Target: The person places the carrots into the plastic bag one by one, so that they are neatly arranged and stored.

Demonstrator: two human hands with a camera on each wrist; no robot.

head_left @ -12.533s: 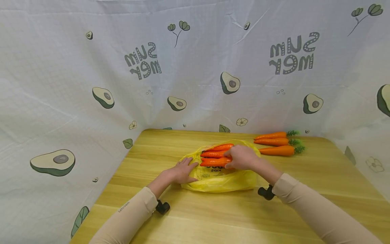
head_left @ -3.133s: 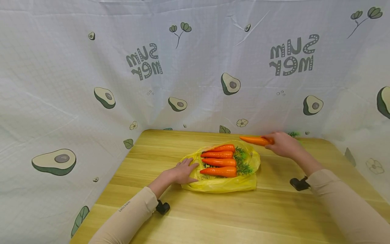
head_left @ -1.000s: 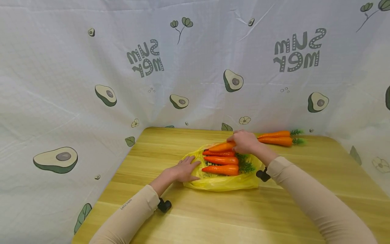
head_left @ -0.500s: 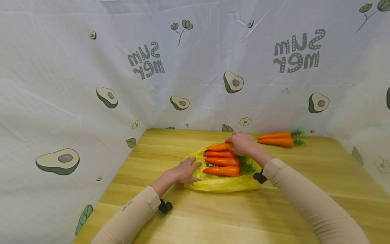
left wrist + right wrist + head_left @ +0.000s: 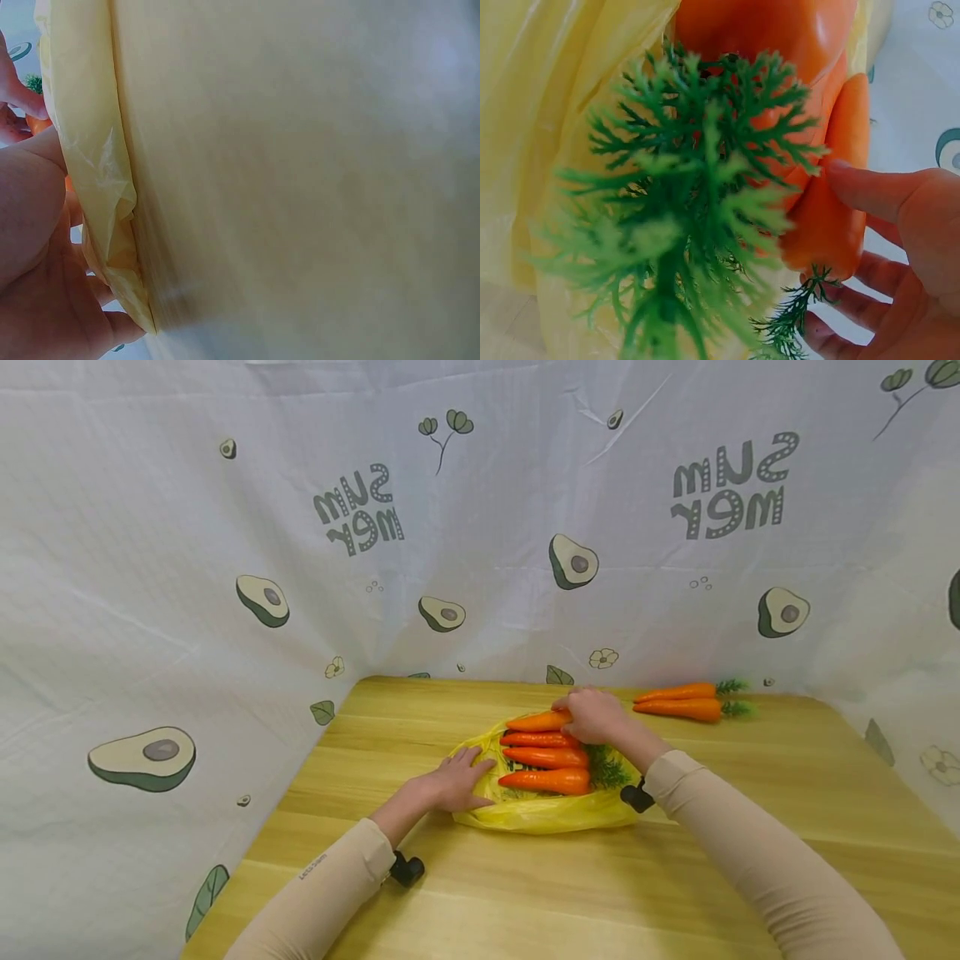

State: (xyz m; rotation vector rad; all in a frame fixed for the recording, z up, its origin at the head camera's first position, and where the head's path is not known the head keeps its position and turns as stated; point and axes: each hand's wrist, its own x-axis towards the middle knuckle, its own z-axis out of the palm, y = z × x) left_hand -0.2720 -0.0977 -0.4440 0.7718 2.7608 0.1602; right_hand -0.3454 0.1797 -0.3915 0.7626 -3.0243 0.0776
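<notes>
A yellow plastic bag (image 5: 543, 817) lies spread on the table with several orange carrots side by side in its opening, tips to the left. My right hand (image 5: 597, 714) holds the rearmost carrot (image 5: 542, 722) near its thick end. In the right wrist view the thumb (image 5: 870, 191) lies on one side of that carrot (image 5: 847, 142), the other fingers behind it. Green leafy tops (image 5: 682, 195) fill the middle there. My left hand (image 5: 452, 781) rests with fingers spread on the bag's left end. In the left wrist view its fingertips touch the bag's folded rim (image 5: 97, 165).
Two more carrots (image 5: 678, 708) with green tops lie at the back right of the wooden table (image 5: 525, 893). A white cloth (image 5: 495, 510) printed with avocados hangs close behind the table and along its sides.
The right hand has brought a carrot from the back-right group to the rear of the row in the bag; two stay there. Over the last half second it barely moves. The left hand stays put.
</notes>
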